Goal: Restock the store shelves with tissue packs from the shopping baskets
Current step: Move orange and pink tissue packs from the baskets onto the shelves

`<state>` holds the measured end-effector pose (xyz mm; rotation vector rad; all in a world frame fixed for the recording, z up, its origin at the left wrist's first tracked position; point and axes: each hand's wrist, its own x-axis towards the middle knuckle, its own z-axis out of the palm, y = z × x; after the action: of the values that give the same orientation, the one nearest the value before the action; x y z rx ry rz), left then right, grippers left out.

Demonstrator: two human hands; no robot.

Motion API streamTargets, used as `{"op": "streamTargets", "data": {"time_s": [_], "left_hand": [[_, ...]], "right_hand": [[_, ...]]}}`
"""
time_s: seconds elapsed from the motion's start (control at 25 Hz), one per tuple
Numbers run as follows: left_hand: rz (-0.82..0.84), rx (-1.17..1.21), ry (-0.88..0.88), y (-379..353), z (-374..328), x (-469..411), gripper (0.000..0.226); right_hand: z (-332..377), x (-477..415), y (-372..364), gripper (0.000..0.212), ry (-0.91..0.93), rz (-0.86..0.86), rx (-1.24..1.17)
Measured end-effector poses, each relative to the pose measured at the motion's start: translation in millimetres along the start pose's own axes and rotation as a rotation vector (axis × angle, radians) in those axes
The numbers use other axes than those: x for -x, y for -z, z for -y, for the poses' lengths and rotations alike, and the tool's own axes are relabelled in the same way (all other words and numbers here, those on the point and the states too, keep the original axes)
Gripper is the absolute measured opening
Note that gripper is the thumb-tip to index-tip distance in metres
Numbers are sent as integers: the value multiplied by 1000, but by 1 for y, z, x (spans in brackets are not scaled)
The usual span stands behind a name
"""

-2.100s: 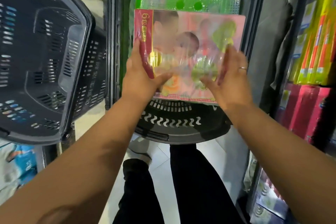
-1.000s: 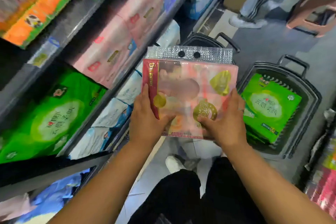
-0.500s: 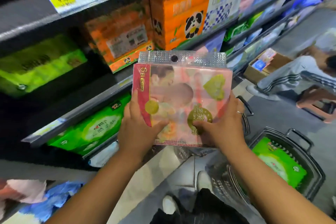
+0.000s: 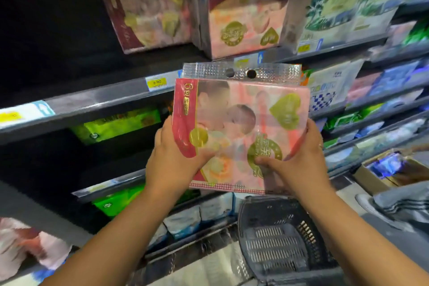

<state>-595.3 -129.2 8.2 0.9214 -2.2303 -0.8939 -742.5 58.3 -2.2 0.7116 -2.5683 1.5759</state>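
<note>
Moved: we have raised the pack [image 4: 241, 127] up the shelving since half a second ago, and matching pink packs [image 4: 243, 14] now show on the upper shelf [image 4: 92, 100].
Where: the pack hangs in the air before the shelves, above a dark basket [image 4: 278, 239], touching neither.
Left hand [image 4: 171, 162]: grips the red left edge, thumb across the front, fingers behind.
Right hand [image 4: 299, 160]: grips the lower right part, thumb pressed by the gold emblem, fingers up the side.
Why two hands: we judge the soft film pack would sag from one corner. A grip on each side keeps it flat for sliding in.
Facing: printed front toward us, silver header strip with its hang holes uppermost.
Long axis: near square, so hard to call. The wider side runs left to right, dipping slightly to the right.
Why so high: the same print stands on the upper shelf, so we take that row as its place.
Fit: the front already faces the aisle, as its neighbours do.
</note>
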Motion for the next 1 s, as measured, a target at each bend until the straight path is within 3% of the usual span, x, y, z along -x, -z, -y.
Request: {"op": "streamTargets", "data": {"time_s": [0.08,0.44,0.72,1.0], "left_hand": [[-60,55,-26,8,-14,-15,92],[-256,101,-15,50,-66,-55,77],[-279,249,83,90,-91,-81,81],[-332,247,119,115,-91,-106,87]], "right_hand": [[11,-20,5,119,37,4,-25],[76,-108,29,103,274,134,-98],[117,-156,23,93,354,331,-217],[146,-194,-14,85,376,399,-285]]}}
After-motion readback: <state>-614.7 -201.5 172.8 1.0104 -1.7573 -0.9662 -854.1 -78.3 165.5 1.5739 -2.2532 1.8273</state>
